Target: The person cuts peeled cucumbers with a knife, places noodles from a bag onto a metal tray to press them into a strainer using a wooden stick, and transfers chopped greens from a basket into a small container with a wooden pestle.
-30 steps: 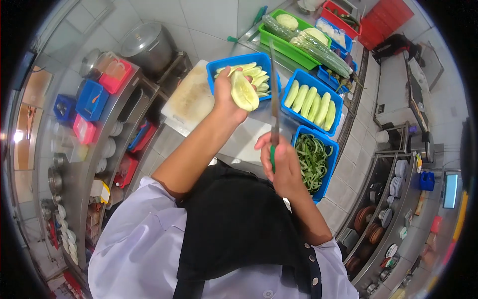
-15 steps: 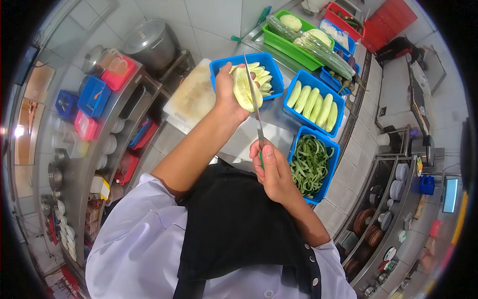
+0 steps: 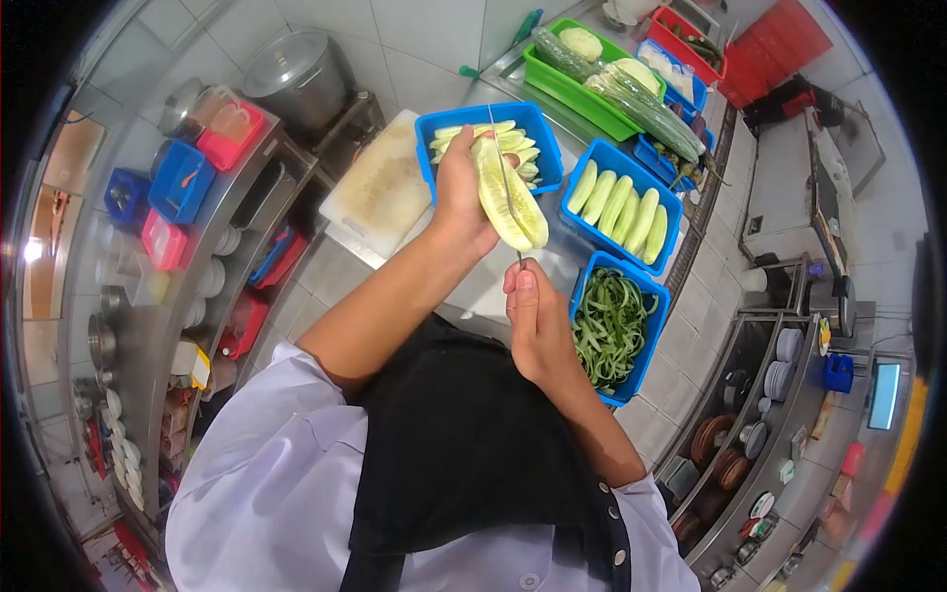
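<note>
My left hand (image 3: 461, 187) is closed around a peeled, pale green cucumber (image 3: 513, 212), its seeded cut face turned up. My right hand (image 3: 541, 321) grips a knife (image 3: 491, 120); the handle is hidden in the fingers. The blade runs lengthwise into the cucumber, and its tip shows past the far end. Both hands are above the counter, near a blue basket (image 3: 548, 131) with cut cucumber pieces (image 3: 529, 155) in it. To the right, several whole peeled cucumbers (image 3: 619, 209) lie in a second blue basket (image 3: 674, 222).
A blue basket (image 3: 646, 367) of green peels (image 3: 612, 326) stands close to my right hand. The white cutting board (image 3: 380, 187) lies to the left. Behind are a green basket (image 3: 582, 94) of vegetables and a red basket (image 3: 681, 44). Shelves with dishes flank both sides.
The cucumber has tilted and come slightly nearer, showing more of its cut face. The blade, earlier lying across it, now sits lengthwise in it. My right hand has shifted slightly right.
</note>
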`<state>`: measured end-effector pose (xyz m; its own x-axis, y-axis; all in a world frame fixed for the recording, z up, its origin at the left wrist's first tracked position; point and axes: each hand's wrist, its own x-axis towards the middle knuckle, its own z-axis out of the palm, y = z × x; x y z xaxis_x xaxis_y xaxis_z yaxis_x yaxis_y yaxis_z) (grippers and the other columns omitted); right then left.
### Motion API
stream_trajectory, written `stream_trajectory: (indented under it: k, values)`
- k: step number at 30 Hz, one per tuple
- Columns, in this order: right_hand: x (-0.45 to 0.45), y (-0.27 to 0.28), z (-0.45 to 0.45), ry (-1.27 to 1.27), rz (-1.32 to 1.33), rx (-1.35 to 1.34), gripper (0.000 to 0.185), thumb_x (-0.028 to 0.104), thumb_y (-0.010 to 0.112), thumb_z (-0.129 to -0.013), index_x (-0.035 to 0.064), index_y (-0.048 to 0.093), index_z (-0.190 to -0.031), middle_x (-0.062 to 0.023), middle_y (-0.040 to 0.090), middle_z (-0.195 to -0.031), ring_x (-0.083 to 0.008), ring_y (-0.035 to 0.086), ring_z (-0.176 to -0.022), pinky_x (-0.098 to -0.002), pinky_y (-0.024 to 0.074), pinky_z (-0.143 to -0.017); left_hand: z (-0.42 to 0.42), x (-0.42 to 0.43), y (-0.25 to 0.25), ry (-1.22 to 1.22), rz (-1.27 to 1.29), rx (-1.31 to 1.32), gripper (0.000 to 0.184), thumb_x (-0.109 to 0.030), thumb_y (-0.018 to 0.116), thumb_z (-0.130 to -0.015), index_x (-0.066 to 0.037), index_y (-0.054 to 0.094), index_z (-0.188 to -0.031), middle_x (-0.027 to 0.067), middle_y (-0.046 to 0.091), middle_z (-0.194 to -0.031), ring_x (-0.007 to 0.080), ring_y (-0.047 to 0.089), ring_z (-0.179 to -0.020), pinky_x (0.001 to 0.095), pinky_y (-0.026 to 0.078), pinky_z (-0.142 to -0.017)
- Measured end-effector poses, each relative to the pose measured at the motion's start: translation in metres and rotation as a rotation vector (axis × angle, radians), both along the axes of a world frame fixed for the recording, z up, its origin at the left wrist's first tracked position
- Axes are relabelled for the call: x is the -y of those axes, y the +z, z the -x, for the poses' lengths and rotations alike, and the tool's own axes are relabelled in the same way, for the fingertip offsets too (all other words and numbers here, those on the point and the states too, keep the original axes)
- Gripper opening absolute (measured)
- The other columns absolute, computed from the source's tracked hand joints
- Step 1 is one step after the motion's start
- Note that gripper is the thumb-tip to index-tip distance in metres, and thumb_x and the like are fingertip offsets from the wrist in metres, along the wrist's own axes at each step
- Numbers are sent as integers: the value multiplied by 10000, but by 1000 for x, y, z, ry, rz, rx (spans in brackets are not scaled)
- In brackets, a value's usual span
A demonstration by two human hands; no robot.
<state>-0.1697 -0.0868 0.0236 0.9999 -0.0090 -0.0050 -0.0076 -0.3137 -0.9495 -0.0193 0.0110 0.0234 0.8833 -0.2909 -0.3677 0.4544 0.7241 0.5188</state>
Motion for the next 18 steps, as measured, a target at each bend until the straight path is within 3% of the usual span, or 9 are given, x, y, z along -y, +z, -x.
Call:
stream_trajectory:
  k: [2, 12, 18]
  values:
    - [0, -3, -1, -2, -24, -15, 351, 250, 359, -1099, -11, 514, -925, -214, 492, -673, -366, 494, -586, -433, 396, -603, -2, -1, -4, 12, -10, 2, 340, -495, 418, -1015, -179, 483, -1122, 58, 547, -841, 198, 521, -636, 338, 441, -552]
    - [-5, -2, -4, 42, -47, -158, 369, 265, 347, -1101, -11, 502, -912, -210, 500, -678, -347, 518, -605, -437, 396, -610, -11, -10, -11, -27, -6, -42, 365, -527, 460, -1006, -175, 480, -1099, 52, 555, -822, 198, 515, -647, 328, 438, -557]
    - [-7, -8, -15, -2, 12, -60, 354, 241, 339, -1102, -16, 516, -933, -218, 528, -695, -381, 539, -628, -444, 409, -623, -7, -2, -7, 12, -58, -87, 389, -542, 414, -1034, -165, 486, -1095, 48, 536, -770, 194, 494, -636, 320, 422, -554]
